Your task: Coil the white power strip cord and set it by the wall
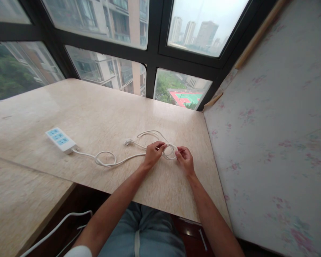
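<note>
A white power strip point(61, 140) with light-blue socket faces lies on the left part of the stone-patterned counter. Its white cord point(125, 158) runs right, with one loose loop near the strip, to a small round coil point(170, 157) between my hands. My left hand point(154, 152) pinches the coil's left side. On the right side, my right hand point(185, 157) has its fingers closed on the same coil. The plug point(128, 142) lies on the counter to the left of my left hand, joined to a wider arc of cord behind the coil.
Dark-framed windows point(152, 53) rise behind the counter point(101, 107). A flower-patterned wall point(270, 142) borders it on the right. At the lower left, another white cable point(59, 225) hangs in the dark gap below the counter's edge.
</note>
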Tool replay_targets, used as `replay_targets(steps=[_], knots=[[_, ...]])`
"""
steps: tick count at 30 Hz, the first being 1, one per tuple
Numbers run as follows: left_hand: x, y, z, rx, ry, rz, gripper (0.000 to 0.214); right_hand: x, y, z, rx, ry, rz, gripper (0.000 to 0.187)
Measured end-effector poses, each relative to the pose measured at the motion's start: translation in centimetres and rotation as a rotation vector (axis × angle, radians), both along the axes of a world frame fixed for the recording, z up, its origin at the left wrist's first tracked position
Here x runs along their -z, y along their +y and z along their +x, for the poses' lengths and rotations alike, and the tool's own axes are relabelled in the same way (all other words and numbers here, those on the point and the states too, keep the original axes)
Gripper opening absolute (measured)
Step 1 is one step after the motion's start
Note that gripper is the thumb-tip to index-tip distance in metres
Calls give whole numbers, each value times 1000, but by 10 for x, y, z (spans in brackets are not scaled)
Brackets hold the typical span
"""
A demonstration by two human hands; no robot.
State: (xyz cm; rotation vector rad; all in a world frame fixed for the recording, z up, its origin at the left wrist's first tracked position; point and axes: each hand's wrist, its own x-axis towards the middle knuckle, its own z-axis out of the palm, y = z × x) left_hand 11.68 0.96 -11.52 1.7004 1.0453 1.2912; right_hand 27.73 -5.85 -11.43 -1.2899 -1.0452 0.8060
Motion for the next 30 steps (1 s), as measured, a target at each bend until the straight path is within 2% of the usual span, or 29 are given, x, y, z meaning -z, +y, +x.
replay_targets(steps=[6, 12, 19, 25, 30], knots=[[-3, -2, 0, -11, -101, -90, 23, -5, -1, -4, -178, 171, -5, 24], [-5, -3, 0, -15, -165, -139, 23, -8, -4, -8, -194, 72, -89, 26], [-5, -4, 1, -23, -53, -48, 21, -16, -6, -10, -227, 30, -184, 33], [-4, 3, -3, -77, 90, 25, 18, -15, -6, -9, -286, -50, -199, 34], [-8, 10, -8, -100, -25, -56, 21, -16, -6, -9, -350, -89, -131, 23]])
